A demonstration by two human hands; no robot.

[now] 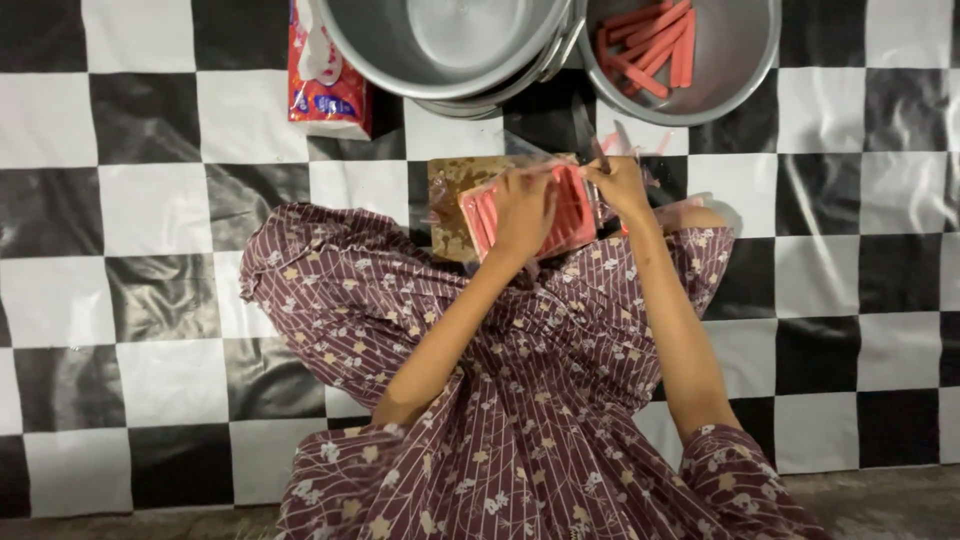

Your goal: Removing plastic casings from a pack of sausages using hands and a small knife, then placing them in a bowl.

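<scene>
left hand [522, 212] gripping, right hand [617, 185] pinching, arms extended

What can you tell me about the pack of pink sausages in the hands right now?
The pack of sausages is a flat, clear plastic packet of pink-red sticks lying side by side. It is held above a brown wooden board, tilted with its face up toward the camera. The left hand lies across its middle and hides part of it; the right hand grips its right edge, where the plastic crinkles. Whether it is already cut open cannot be told. Loose plastic shows beside it.
</scene>
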